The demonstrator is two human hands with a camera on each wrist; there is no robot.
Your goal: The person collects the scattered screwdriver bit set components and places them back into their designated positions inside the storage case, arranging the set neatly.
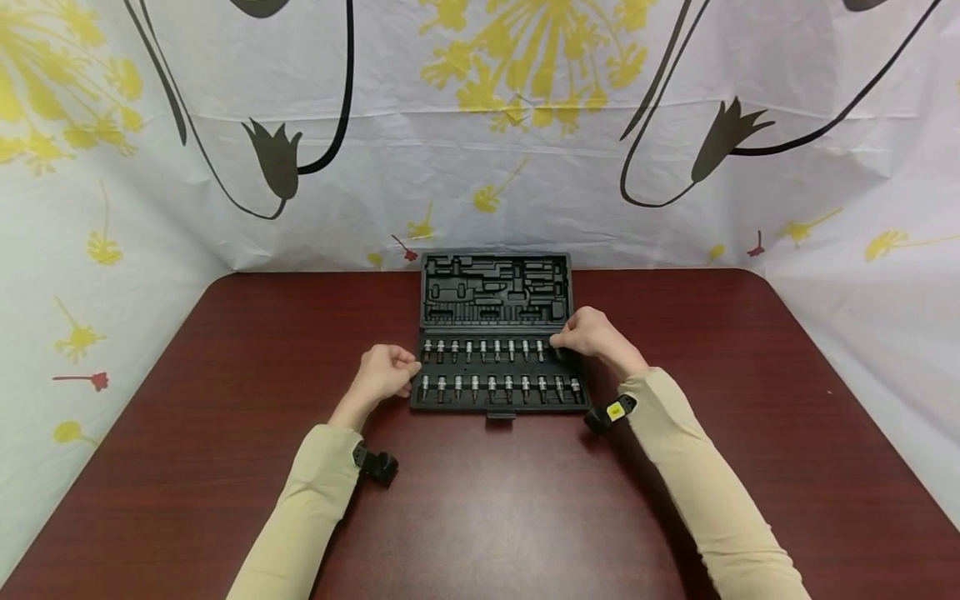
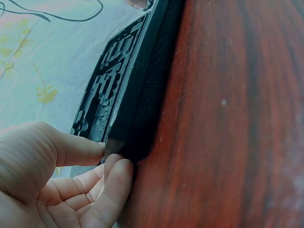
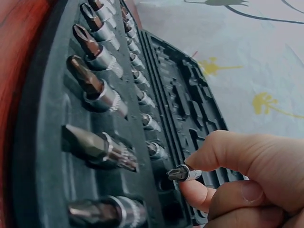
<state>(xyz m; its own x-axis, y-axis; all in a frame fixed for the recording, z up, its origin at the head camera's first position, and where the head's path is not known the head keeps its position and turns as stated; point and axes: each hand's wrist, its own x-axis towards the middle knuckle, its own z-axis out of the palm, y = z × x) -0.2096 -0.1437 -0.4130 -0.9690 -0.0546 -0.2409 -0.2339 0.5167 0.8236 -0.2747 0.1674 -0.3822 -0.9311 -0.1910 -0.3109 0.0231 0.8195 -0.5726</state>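
Observation:
A black bit socket case [image 1: 495, 365] lies open on the table, its lid tilted back against the wall cloth. Two rows of silver bit sockets fill its base. At the left front side, my left hand [image 1: 381, 373] grips the case edge, with the thumb [image 2: 80, 149] on top and fingers underneath. My right hand [image 1: 596, 335] is over the right end of the back row. Between its thumb and index finger it pinches a bit socket [image 3: 185, 173], tip toward the front, right at a vacant slot. A flat-blade bit socket [image 3: 97, 147] sits in the front row nearby.
The lid [image 1: 495, 287] has moulded recesses and stands at the rear table edge. A latch [image 1: 500, 415] sticks out at the case front. The dark red wooden table [image 1: 487, 508] surrounds the case. Behind hangs a white patterned cloth [image 1: 390, 75].

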